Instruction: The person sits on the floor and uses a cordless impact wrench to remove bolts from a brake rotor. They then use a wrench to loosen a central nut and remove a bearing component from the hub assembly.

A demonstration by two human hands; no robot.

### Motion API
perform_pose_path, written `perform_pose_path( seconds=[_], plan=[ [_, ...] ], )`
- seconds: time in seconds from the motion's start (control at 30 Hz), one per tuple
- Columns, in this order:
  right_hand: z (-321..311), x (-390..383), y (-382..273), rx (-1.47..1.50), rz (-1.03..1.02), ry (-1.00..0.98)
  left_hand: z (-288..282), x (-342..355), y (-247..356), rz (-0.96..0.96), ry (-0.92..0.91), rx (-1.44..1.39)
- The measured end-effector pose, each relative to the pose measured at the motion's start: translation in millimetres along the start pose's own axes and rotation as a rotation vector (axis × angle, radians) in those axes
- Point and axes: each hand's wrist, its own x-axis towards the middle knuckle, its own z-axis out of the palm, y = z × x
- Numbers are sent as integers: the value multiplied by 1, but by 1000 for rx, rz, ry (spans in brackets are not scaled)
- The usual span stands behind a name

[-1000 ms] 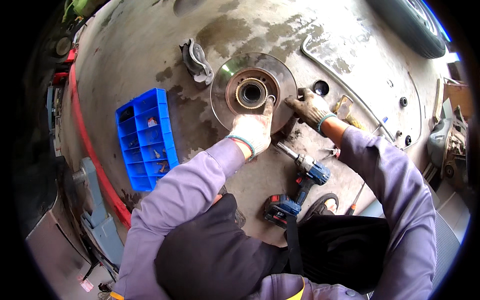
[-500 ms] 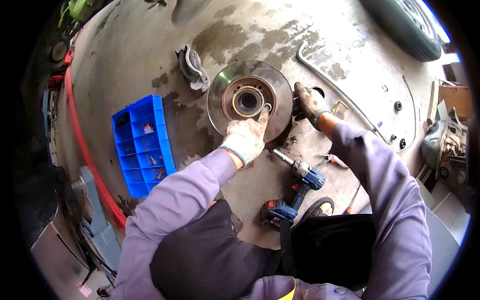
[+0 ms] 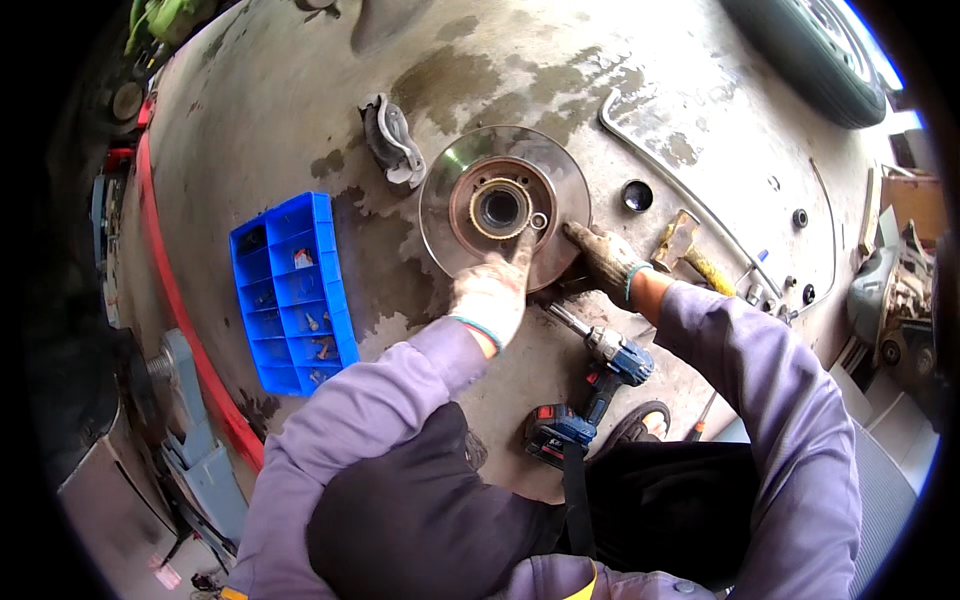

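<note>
A brake disc (image 3: 453,178) lies flat with a rusty hub and toothed ring (image 3: 480,204). My gloved left hand (image 3: 487,292) has its index finger stretched out, tip just below a small metal ring (image 3: 539,220) on the hub's right, thumb apart. My gloved right hand (image 3: 607,257) grips the disc's lower-right edge with bent fingers. Right of it lies a yellow-handled hammer (image 3: 680,240), head partly rusty. A black cup (image 3: 637,196) sits above that hand. A blue cordless impact wrench (image 3: 622,360) with a long socket lies below the disc.
Left are a blue compartment box (image 3: 290,290), a red bar (image 3: 180,320) and grey equipment (image 3: 195,450). A metal bracket (image 3: 390,140) is above-left. Right lie a bent pipe (image 3: 660,150), small round parts (image 3: 800,217) and salvaged parts (image 3: 890,310). A tyre (image 3: 790,60) is top right.
My right hand has slid down along the disc's edge, uncovering the black cup and more of the hammer. My left hand stays at the small ring, slightly lower.
</note>
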Motion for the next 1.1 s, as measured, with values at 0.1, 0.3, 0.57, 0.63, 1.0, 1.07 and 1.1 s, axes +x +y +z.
perform_pose_path(
  seconds=[0.1, 0.3, 0.57, 0.63, 1.0, 1.07, 1.1],
  plan=[
    [35, -34, -33, 103, 92, -114, 6, -11, -36, 91, 93, 5],
    [18, 8, 6, -172, -77, -8, -18, -1, -41, 205, -53, 116],
    [25, 7, 6, -67, -4, 16, 9, 11, -4, 168, 377, 244],
    [23, 5, 7, -87, -35, 62, 6, 11, 1, 145, 398, 183],
    [40, -22, -23, 38, 134, -81, 2, 5, 5, 56, 212, 201],
    [31, -3, 1, -67, 58, 17, 5, 14, 11, 56, 200, 135],
    [19, 14, 14, -120, 15, 79, 12, 17, 17, 63, 275, 123]
  ],
)
